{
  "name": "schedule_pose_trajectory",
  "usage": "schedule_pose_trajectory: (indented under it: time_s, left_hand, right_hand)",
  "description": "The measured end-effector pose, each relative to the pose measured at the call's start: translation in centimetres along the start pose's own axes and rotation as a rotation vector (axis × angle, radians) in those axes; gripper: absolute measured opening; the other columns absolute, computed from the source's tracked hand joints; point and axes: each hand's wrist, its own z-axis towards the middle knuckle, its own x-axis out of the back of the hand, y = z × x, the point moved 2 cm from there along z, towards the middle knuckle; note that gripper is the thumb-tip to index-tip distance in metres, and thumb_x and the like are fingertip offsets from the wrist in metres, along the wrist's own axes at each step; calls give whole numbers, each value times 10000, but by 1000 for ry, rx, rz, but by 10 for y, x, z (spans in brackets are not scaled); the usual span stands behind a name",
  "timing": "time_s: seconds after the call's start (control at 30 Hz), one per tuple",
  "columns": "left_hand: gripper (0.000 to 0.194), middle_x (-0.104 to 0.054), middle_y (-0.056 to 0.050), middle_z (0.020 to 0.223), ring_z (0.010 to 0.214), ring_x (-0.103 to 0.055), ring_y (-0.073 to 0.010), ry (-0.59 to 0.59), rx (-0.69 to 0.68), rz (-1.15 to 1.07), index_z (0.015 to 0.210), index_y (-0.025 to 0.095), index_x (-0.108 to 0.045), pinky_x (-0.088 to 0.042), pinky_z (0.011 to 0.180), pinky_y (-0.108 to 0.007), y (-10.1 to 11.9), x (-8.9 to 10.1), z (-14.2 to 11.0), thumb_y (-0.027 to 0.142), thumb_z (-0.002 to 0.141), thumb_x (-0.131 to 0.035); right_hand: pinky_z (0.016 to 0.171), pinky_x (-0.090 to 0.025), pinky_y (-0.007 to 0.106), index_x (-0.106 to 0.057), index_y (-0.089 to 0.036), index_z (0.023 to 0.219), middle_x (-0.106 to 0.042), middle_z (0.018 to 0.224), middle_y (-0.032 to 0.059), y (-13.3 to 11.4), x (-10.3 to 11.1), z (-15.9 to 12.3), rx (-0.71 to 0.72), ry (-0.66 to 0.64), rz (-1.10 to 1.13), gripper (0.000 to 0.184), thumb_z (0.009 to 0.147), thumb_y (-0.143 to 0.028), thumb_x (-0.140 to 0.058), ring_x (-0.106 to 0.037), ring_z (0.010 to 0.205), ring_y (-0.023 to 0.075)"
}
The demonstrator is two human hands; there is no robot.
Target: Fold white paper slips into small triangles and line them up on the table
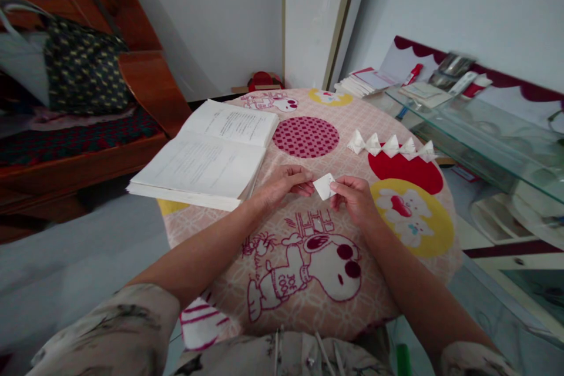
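Between my two hands, above the middle of the table, is a small folded square of white paper (324, 187). My left hand (291, 181) pinches its left corner between thumb and fingers. On the right side, my right hand (352, 195) grips the paper with thumb and forefinger, covering part of that edge. Faint print shows on the paper near my right thumb. Several folded white paper pieces with pointed tops (392, 145) stand in a row beyond my right hand. An open book (207, 155) with printed pages lies to the left of my left hand.
A patterned cloth (282, 311) covers the round table. At the right stands a glass shelf (493, 135) holding metal containers (452, 69) and a red marker (413, 74). A stack of papers (363, 82) lies at the back right. A wooden bench (150, 79) with a dark patterned bag (83, 67) is at left.
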Motion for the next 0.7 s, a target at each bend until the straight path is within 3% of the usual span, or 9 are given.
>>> schedule_pose_trajectory:
  time_s: [0.1,0.37,0.7]
  left_hand:
    - [248,-716,-56,726,657,-675,-126,-45,-27,20,781,106,-682,-551,648,-237,-6,-8,0,314,733,-807]
    - [215,-677,-28,654,556,-603,-96,68,-43,60,718,120,-654,-481,562,-218,-11,-7,1,299,754,-768]
    - [218,-650,-14,645,554,-572,-81,74,-51,-56,740,122,-636,-449,558,-203,-12,-10,0,283,743,-783]
  right_hand:
    - [406,-428,233,-637,-186,632,-630,508,4,0,-6,-2,5,-24,-35,263,716,-411,-746,-551,414,124]
    - [425,-449,236,-659,-182,650,-653,544,16,-1,-13,-3,27,-52,-64,276,743,-429,-742,-580,447,129]
    - [430,-457,241,-650,-179,640,-648,550,20,2,-14,-4,25,-86,-70,326,793,-462,-705,-588,448,132]
